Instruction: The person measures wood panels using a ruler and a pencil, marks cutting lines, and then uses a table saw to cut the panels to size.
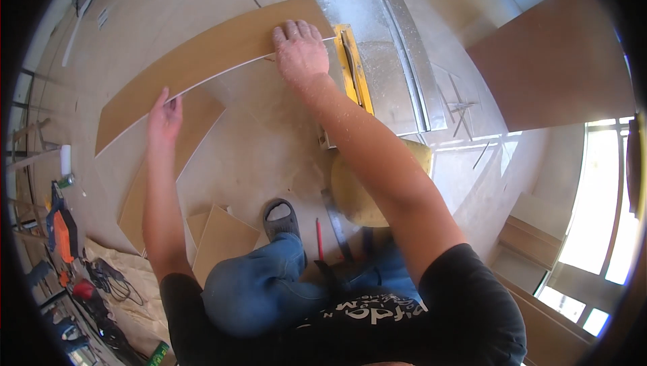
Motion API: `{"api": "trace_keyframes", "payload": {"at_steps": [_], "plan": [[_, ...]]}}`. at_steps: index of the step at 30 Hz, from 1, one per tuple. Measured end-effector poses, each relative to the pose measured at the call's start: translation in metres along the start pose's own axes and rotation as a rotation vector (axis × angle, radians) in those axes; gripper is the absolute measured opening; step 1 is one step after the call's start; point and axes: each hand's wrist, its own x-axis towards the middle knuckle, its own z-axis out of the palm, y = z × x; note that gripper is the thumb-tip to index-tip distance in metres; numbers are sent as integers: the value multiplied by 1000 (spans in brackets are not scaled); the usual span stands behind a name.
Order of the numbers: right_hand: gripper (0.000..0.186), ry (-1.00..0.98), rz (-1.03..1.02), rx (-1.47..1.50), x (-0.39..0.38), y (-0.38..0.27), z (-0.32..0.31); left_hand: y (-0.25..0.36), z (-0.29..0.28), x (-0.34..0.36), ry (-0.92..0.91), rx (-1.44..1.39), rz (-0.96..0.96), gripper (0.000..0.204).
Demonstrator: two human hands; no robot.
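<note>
A long, narrow wood-faced board [209, 46] with a pale edge reaches from the left onto the metal top of a table saw [384, 52]. At its near edge my left hand [165, 118] grips the board from underneath. My right hand [301, 52] lies flat on the board's right part, fingers stretched forward, just left of the saw's yellow insert [355, 69]. A dark blade or guard piece shows in the insert's slot. Pale dust covers the saw top and my right hand. A metal fence rail [408, 63] runs along the right of the saw.
Cut board pieces [226, 238] lie on the floor at the left, near my sandalled foot [280, 218]. A red pencil-like stick [319, 238] and a yellow rounded object [367, 191] are nearer. An orange-and-black tool [64, 231] lies far left; a large brown panel [556, 63] stands right.
</note>
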Motion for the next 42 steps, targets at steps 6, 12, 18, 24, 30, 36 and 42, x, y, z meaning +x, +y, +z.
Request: {"api": "trace_keyframes", "payload": {"at_steps": [6,12,18,24,30,36,42], "plan": [[59,101,89,4,-5,31,33,-50,24,45,-22,26,-93,25],[37,225,113,4,-9,35,43,-51,27,52,-27,116,-27,26],[33,183,169,66,-10,33,41,-43,30,50,-49,137,-29,27],[35,80,223,139,-14,32,36,-37,32,51,-46,173,-3,26],[40,52,229,152,-12,31,33,-29,28,55,-19,188,-5,25],[40,58,233,122,-15,34,35,-41,37,47,-16,186,12,20],[42,35,233,135,-15,33,34,-38,34,49,-17,181,7,20]]}}
